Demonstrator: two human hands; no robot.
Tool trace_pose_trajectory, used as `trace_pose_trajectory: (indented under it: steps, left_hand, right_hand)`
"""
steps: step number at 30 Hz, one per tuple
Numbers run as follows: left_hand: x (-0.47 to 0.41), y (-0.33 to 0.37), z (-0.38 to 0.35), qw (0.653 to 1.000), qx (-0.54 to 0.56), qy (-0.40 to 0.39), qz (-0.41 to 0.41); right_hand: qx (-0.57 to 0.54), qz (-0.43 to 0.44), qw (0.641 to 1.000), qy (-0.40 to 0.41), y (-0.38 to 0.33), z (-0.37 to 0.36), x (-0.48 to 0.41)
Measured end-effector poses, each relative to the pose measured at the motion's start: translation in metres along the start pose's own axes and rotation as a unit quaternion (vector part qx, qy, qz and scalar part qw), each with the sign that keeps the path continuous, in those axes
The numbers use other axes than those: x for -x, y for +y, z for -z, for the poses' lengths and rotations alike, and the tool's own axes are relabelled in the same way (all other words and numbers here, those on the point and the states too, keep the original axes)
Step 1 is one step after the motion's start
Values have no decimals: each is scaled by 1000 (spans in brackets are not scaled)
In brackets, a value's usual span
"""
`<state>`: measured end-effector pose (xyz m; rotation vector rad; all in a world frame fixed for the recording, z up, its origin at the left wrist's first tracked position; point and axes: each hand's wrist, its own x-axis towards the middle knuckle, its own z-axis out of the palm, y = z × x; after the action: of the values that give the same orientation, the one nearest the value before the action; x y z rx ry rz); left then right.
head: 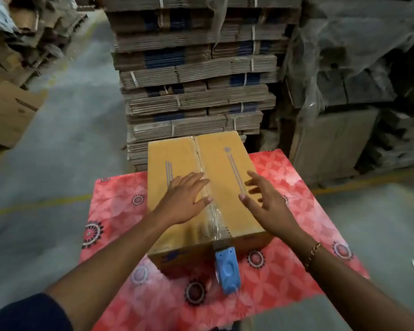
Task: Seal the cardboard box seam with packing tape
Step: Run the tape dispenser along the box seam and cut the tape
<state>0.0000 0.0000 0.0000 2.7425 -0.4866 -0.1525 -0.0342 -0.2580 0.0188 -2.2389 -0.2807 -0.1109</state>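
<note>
A closed cardboard box [225, 187] lies on a red patterned table [120, 211]. Clear packing tape [214, 216] runs along its middle seam and is wrinkled near the front edge. A blue tape dispenser [228, 268] hangs at the box's front face, still joined to the tape. My left hand [184, 199] rests flat on the left flap, fingers reaching the seam. Over the right flap my right hand [265, 201] hovers with spread fingers, holding nothing.
A tall stack of bundled flat cartons [191, 75] stands right behind the table. Plastic-wrapped cartons [349, 80] fill the right side. Loose cardboard boxes [7, 111] lie at the left. Grey concrete floor [65, 144] with yellow lines surrounds the table.
</note>
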Motion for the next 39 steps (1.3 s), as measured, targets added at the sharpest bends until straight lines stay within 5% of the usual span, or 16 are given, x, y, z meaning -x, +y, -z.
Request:
trace_pose_trajectory:
  steps: [8,14,22,39]
  left_hand:
    - [38,-16,-72,978,-112,-72,-162]
    - [31,-4,-98,980,-124,-69,-143]
    - [33,-12,-104,967,-143,-76,-197]
    - [35,-10,-112,965,-184,-42,-179]
  right_hand:
    - [16,-137,990,-8,49,-69,115]
    - [41,-203,973,-104,53,-117,139]
    - [19,-249,961,-120,58,-143,137]
    - [64,-190,978,-67,14,-111,174]
